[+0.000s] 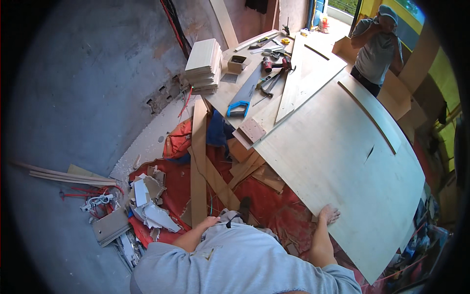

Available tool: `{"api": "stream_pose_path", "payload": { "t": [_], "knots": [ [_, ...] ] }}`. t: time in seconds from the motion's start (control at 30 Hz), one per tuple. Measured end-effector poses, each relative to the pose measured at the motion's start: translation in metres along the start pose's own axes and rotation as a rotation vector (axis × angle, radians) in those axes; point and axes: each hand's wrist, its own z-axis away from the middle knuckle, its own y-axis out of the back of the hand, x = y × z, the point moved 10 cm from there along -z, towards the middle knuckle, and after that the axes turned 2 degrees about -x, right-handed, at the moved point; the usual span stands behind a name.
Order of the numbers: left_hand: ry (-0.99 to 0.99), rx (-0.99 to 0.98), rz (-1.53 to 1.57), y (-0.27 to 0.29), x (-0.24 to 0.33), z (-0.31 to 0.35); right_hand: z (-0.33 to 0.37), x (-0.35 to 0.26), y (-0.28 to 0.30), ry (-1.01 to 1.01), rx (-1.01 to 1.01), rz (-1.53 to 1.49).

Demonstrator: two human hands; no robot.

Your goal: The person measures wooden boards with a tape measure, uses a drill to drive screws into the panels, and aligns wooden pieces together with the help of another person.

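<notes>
My right hand [329, 214] lies flat with its fingers spread on the near left edge of a large pale plywood sheet [338, 147]. At my waist, against the grey shirt, rests my left hand [210, 222]; its fingers are too small and partly hidden to read. A thin dark wood strip [367, 115] lies across the sheet's far right part. Left of the sheet, a worktable carries a handsaw with a blue handle [238, 109], a red and black cordless drill [275, 64], a hammer [268, 91] and a long pale board [293, 83].
Stacked panels [203, 63] and a small open cardboard box [237, 63] stand at the table's left. Long boards [199, 157], a red sheet [169, 186] and broken white scraps [152, 210] cover the floor. Another person [377, 51] stands beyond the plywood at the far right.
</notes>
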Motion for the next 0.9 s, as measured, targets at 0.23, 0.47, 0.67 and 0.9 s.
{"api": "stream_pose_path", "payload": {
  "t": [0.23, 0.47, 0.67, 0.9],
  "knots": [
    [-0.02, 0.154, 0.081, 0.025, 0.02, 0.009, 0.046, -0.006, 0.001, 0.428, -0.228, 0.138],
    [0.017, 0.159, -0.036, 0.035, 0.04, 0.024, 0.089, -0.013, -0.01, 0.487, -0.252, 0.083],
    [0.007, 0.259, 0.067, 0.046, 0.049, 0.035, 0.084, -0.015, -0.006, 0.527, -0.333, 0.126],
    [-0.11, 0.125, 0.079, 0.026, 0.047, 0.0, 0.076, -0.019, -0.013, 0.823, -0.301, 0.005]
  ]
}}
